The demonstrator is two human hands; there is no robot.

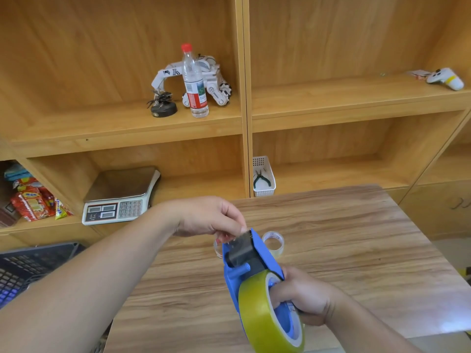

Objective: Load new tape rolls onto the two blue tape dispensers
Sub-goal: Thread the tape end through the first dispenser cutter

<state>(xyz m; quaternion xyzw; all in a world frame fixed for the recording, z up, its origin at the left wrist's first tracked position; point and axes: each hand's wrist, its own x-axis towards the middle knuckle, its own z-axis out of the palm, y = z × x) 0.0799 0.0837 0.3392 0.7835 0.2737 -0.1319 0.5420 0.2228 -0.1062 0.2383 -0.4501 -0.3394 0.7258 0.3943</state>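
A blue tape dispenser (265,253) is held above the wooden table (356,238), with a yellowish tape roll (257,314) seated on its hub. My right hand (305,294) grips the dispenser beside the roll. My left hand (211,217) pinches at the dispenser's front end by the black roller and metal blade, seemingly on the tape's loose end. A clear tape roll (274,243) lies on the table behind the dispenser. Another clear roll (218,247) peeks out under my left hand. A second dispenser is not in view.
Wooden shelves stand behind the table. A white basket with pliers (263,178), a weighing scale (119,197), a water bottle (195,82), a toy robot (214,80) and snack packets (33,202) sit on them. A dark crate (30,266) stands at lower left.
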